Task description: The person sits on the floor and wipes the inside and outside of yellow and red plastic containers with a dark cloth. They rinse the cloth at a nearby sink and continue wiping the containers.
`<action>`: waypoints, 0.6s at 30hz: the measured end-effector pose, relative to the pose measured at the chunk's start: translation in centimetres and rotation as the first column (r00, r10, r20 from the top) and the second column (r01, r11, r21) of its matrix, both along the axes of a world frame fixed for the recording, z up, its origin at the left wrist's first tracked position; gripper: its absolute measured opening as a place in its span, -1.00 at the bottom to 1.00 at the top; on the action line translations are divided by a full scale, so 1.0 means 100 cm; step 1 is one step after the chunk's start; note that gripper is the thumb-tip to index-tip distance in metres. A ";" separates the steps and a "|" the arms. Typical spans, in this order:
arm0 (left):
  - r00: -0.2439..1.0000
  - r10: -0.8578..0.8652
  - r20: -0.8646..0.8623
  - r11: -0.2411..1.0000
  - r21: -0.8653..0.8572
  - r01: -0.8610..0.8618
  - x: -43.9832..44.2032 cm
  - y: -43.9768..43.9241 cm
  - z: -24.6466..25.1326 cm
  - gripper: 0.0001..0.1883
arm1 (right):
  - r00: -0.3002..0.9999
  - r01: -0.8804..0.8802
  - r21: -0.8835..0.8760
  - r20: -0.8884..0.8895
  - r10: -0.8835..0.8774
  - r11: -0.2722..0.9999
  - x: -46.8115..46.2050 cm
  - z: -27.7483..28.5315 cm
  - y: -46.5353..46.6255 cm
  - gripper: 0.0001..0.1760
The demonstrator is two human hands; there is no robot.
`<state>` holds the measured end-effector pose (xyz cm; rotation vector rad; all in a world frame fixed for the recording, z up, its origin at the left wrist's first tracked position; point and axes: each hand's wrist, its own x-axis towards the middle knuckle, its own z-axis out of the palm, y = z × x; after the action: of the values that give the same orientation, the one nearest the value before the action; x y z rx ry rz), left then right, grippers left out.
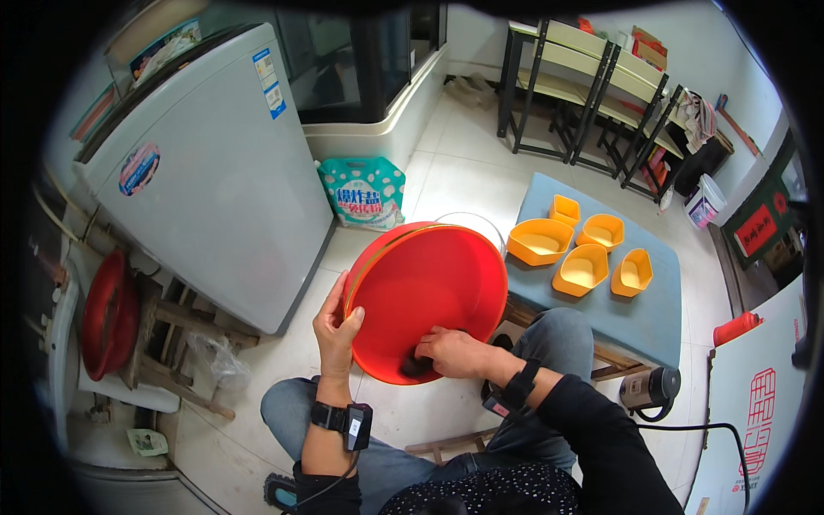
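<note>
A large red plastic basin (418, 277) is tilted in front of me, its opening towards me. My left hand (338, 328) grips the basin's left rim, thumb over the edge and fingers on the outside. Inside the basin, near its lower wall, my right hand (450, 351) is closed on a dark, soft-looking thing (417, 365); what it is exactly, I cannot tell. To the right, several yellow plastic containers (539, 242) of different shapes stand with their openings up on a low table with a blue-grey top (650, 257).
A grey washing machine (225, 174) stands at left, beside a teal detergent bag (364, 193). Another red basin (111, 315) leans at far left. An electric kettle (649, 389) with a black cable is by my right side. Folding chairs (573, 77) stand at the back.
</note>
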<state>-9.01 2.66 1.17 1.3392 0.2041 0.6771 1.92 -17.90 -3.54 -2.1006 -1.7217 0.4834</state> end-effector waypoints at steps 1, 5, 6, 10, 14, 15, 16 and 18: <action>1.000 -0.003 -0.001 1.000 0.010 0.003 0.001 -0.001 0.000 -0.32 | 0.998 -0.021 -0.090 -0.052 0.017 0.996 0.005 0.005 -0.001 -0.63; 0.996 0.083 0.014 0.997 0.002 -0.083 0.004 0.004 -0.001 -0.32 | 0.956 -0.201 -0.425 -0.282 0.081 0.883 0.019 0.024 -0.017 -0.58; 0.992 0.123 0.022 0.992 -0.017 -0.123 0.004 0.007 -0.001 -0.33 | 0.960 -0.170 -0.448 -0.278 0.044 0.878 0.016 0.027 -0.028 -0.59; 0.978 0.208 0.032 0.970 -0.135 -0.202 0.001 0.020 -0.001 -0.32 | 0.905 -0.025 -0.229 -0.420 -0.076 0.973 0.014 0.043 -0.063 -0.59; 0.985 0.174 0.021 0.980 -0.106 -0.171 -0.001 0.021 -0.004 -0.30 | 0.818 0.248 0.028 -0.541 -0.194 0.968 0.025 0.071 -0.071 -0.52; 0.987 0.157 0.031 0.983 -0.097 -0.154 -0.001 0.020 -0.005 -0.29 | 0.835 0.290 0.140 -0.520 -0.180 0.947 0.029 0.077 -0.066 -0.49; 0.990 0.140 0.010 0.986 -0.094 -0.138 0.000 0.018 -0.005 -0.28 | 0.835 0.351 0.134 -0.494 -0.245 0.927 0.035 0.081 -0.059 -0.48; 0.994 0.105 -0.011 0.991 -0.087 -0.105 0.002 0.013 -0.005 -0.25 | 0.888 0.385 0.329 -0.387 -0.249 0.863 0.046 0.083 -0.039 -0.52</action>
<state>-8.79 3.99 0.63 1.2538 0.3079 0.7440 6.53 -21.83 4.76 -1.8309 -1.1318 0.3278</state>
